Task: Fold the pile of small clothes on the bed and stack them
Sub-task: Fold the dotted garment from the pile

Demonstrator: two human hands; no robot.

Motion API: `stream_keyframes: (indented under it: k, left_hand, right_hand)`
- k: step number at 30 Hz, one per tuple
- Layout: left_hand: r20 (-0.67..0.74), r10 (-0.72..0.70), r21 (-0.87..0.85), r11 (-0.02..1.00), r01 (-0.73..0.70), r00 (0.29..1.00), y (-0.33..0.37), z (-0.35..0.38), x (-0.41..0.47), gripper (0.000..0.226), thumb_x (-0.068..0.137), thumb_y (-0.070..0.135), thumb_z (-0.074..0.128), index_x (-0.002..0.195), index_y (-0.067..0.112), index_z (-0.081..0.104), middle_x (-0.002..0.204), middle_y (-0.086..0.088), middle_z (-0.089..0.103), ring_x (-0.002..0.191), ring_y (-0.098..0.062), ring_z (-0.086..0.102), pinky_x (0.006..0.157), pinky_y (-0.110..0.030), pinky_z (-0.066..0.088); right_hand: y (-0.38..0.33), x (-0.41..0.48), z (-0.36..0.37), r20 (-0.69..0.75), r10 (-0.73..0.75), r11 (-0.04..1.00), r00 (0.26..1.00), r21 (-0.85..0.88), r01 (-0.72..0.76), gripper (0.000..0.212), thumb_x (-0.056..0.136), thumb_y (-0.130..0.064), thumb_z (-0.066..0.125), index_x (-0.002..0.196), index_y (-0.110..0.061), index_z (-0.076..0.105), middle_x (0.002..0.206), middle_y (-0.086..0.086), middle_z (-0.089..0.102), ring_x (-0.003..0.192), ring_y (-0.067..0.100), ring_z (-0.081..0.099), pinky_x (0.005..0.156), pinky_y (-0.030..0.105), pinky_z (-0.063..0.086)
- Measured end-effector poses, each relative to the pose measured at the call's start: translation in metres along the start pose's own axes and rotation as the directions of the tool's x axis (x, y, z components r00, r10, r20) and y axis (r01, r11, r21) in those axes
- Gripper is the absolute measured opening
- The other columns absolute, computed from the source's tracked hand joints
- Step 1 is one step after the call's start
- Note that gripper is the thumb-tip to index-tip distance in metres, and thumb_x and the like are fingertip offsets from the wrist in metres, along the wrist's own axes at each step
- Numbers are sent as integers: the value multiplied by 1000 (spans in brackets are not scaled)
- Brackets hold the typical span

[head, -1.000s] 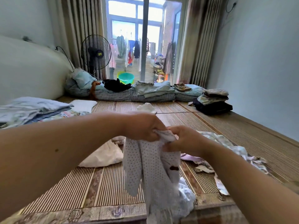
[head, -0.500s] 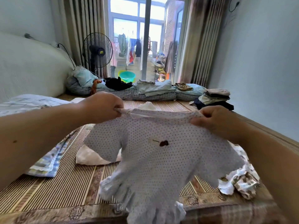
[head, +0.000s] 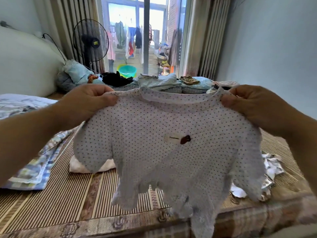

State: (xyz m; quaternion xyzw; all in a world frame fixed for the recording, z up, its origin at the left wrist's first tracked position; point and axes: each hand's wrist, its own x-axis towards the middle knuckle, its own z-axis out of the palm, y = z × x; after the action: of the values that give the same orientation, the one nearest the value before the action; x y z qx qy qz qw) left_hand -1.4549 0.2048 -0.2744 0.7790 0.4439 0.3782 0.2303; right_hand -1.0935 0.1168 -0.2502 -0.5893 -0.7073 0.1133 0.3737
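Left hand [head: 89,100] and right hand [head: 253,103] each pinch a shoulder of the dotted shirt [head: 168,143] — spread above the bed [head: 68,194].

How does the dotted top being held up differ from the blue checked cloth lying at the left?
The dotted top hangs in the air, pinched at its shoulders by the left hand and right hand; the blue checked cloth lies on the striped mat with no hand on it. The top is white with small dark dots and a brown chest motif; the cloth shows blue and pale checks. Both are soft fabric.
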Motion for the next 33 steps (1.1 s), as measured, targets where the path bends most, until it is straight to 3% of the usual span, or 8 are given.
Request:
stream_keyframes:
  k: [4, 9, 16, 20, 24, 27, 29, 33]
  left_hand:
    - [-73, -43, 135, 989, 52, 996, -17, 19, 15, 18, 88, 36, 63, 79, 21, 68, 66, 15, 67, 56, 5, 58, 58, -25, 39]
    - [-42, -190, 154, 969, 194, 981, -70, 65, 52, 21, 87, 37, 66, 79, 18, 67, 71, 1, 66, 64, -11, 60, 55, -25, 39]
    - [103, -399, 316, 882, 350, 911, -171, 150, 125, 27, 87, 45, 64, 78, 20, 65, 76, -5, 65, 68, -19, 60, 59, -32, 49]
    - [146, -485, 428, 817, 387, 862, -205, 187, 151, 24, 90, 41, 62, 88, 17, 64, 79, -2, 63, 67, -14, 56, 54, -23, 42]
    - [256, -620, 595, 706, 384, 742, -235, 204, 165, 30, 88, 48, 62, 91, 17, 62, 82, 1, 60, 72, -12, 54, 57, -23, 40]
    - [296, -710, 746, 590, 310, 639, -245, 201, 164, 41, 79, 54, 70, 97, 17, 63, 94, 0, 61, 84, -15, 56, 70, -25, 44]
    - [273, -723, 832, 508, 222, 634, -243, 197, 163, 37, 78, 45, 73, 97, 14, 65, 94, -2, 64, 82, -16, 59, 65, -25, 45]
    - [224, -738, 769, 535, 350, 636, -230, 180, 164, 27, 81, 31, 74, 94, 7, 70, 86, -6, 68, 68, -16, 62, 52, -24, 50]
  right_hand:
    - [22, 30, 12, 55, 45, 998, 997, -56, -41, 28, 86, -45, 58, 83, -19, 68, 79, -3, 66, 73, 10, 60, 60, 24, 41]
    - [83, 87, 63, 202, 176, 974, 963, -177, -140, 27, 85, -52, 61, 85, -26, 68, 88, -4, 65, 83, 11, 59, 60, 24, 38]
    - [195, 158, 173, 325, 331, 905, 886, -374, -201, 21, 92, -45, 57, 88, -27, 67, 85, -4, 64, 72, 9, 56, 54, 22, 34]
    - [235, 173, 218, 283, 384, 895, 879, -348, -279, 26, 95, -35, 55, 108, -16, 67, 106, 8, 68, 83, 17, 58, 74, 26, 43]
    - [260, 172, 214, 351, 386, 900, 853, -344, -266, 43, 89, -48, 58, 106, -10, 68, 108, 2, 66, 83, 21, 60, 66, 27, 44]
    - [272, 166, 194, 482, 485, 865, 730, -385, -321, 46, 74, -50, 76, 99, -11, 72, 103, 7, 71, 93, 27, 67, 84, 41, 55]
    - [271, 162, 187, 515, 544, 830, 662, -444, -336, 32, 64, -37, 85, 79, -11, 73, 85, 9, 73, 82, 25, 69, 75, 42, 58]
    - [245, 162, 180, 476, 517, 827, 712, -494, -270, 11, 84, -25, 67, 77, -17, 64, 78, 1, 62, 67, 13, 55, 53, 23, 39]
